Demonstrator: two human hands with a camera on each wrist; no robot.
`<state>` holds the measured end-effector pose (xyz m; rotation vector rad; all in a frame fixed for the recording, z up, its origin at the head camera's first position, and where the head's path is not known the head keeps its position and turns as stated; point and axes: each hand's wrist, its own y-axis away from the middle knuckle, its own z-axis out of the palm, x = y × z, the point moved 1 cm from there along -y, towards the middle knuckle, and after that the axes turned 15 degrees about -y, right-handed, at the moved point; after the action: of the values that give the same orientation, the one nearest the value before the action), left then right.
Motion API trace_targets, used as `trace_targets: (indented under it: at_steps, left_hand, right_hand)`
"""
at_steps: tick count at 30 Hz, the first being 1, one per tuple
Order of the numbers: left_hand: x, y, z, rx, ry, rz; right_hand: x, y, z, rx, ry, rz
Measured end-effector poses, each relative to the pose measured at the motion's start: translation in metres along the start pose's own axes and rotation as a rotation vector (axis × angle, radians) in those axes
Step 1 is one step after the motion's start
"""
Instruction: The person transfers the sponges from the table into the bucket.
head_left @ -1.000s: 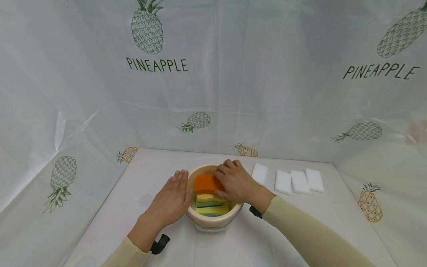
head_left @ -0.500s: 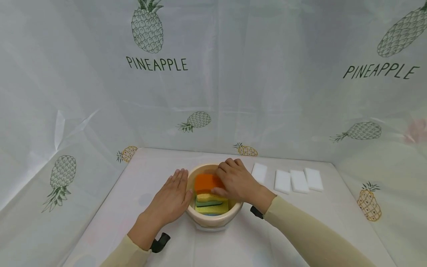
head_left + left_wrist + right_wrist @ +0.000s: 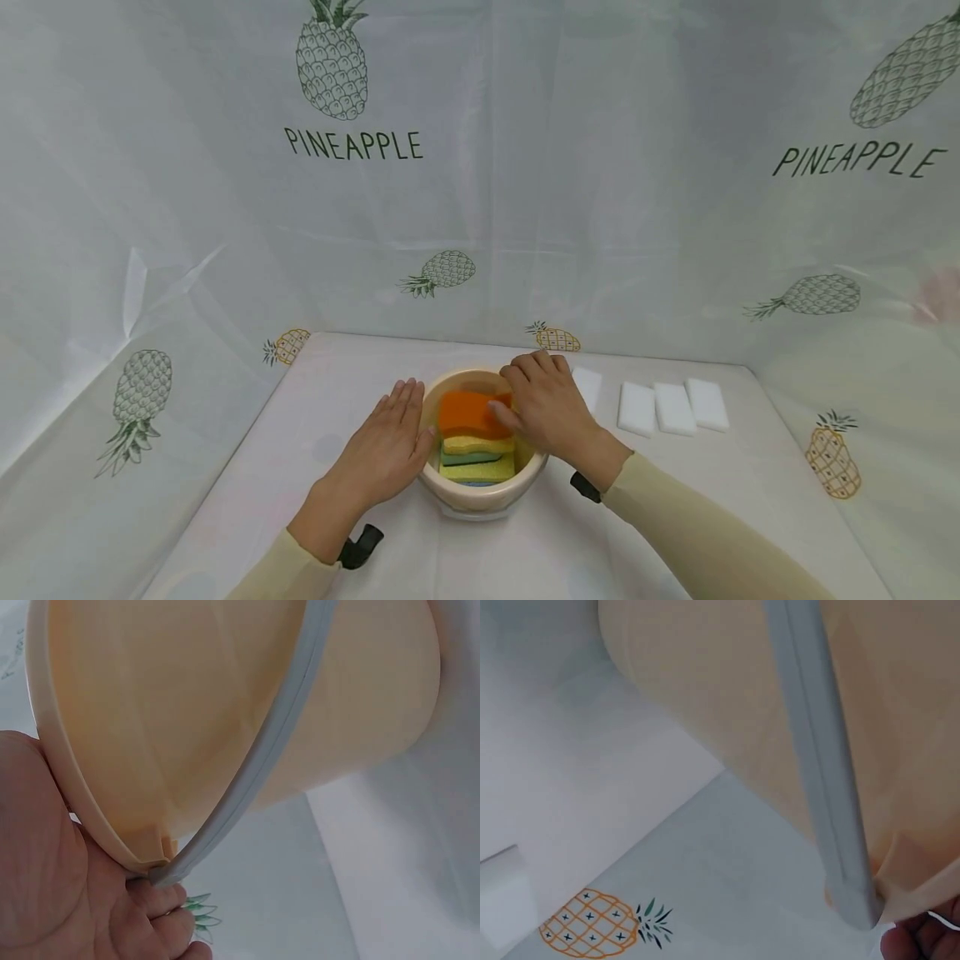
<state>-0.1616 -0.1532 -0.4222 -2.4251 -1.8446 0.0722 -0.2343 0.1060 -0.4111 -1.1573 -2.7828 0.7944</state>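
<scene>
A cream bucket (image 3: 482, 502) with a grey handle (image 3: 259, 754) stands upright on the table. Inside it, an orange sponge (image 3: 468, 415) lies above yellow and green sponges (image 3: 476, 471). My left hand (image 3: 386, 446) rests along the bucket's left rim, fingers straight and together. Over the right rim is my right hand (image 3: 551, 408), its fingers loosely bent and its thumb beside the orange sponge's right end. In the right wrist view, fingertips (image 3: 930, 937) show just beyond the rim near the handle's joint. Whether that hand touches the sponge is hidden.
Several white foam blocks (image 3: 673, 409) lie on the table at the right, one partly behind my right hand. A white sheet (image 3: 600, 208) printed with pineapples hangs behind and beside the table (image 3: 675, 517).
My right hand has drawn back to the right, from inside the bucket to its right rim, uncovering more of the orange sponge. My left hand has stayed at the left rim.
</scene>
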Motion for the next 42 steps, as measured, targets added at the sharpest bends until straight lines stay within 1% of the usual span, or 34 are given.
trace_targets:
  at_steps: [5,8,14,20,26,33,37,40,42]
  left_hand:
    - [0.001,0.000,0.000,-0.012,0.012,-0.006]
    - [0.001,0.000,0.000,-0.016,0.011,-0.006]
    - [0.002,0.000,0.001,-0.008,0.011,-0.007]
    - [0.002,0.001,0.002,0.002,0.017,-0.015]
    - [0.002,0.001,0.002,-0.005,0.024,-0.019]
    - [0.001,0.001,0.003,-0.013,0.032,-0.023]
    - [0.001,0.001,0.004,-0.008,0.033,-0.019]
    - [0.001,0.001,0.004,-0.002,0.034,-0.016]
    - [0.001,0.001,0.004,-0.004,0.035,-0.017]
  right_hand:
    - [0.014,0.006,-0.008,0.142,-0.019,0.046]
    - [0.024,0.011,-0.013,0.206,-0.028,0.086]
    - [0.048,0.027,-0.019,0.288,0.009,0.185]
    - [0.075,0.046,-0.020,0.346,0.053,0.243]
    - [0.101,0.068,-0.018,0.370,0.065,0.290]
    - [0.127,0.092,-0.018,0.363,0.089,0.354]
    - [0.136,0.101,-0.019,0.318,0.089,0.418]
    - [0.140,0.106,-0.018,0.269,0.081,0.468]
    - [0.143,0.109,-0.015,0.254,0.076,0.481]
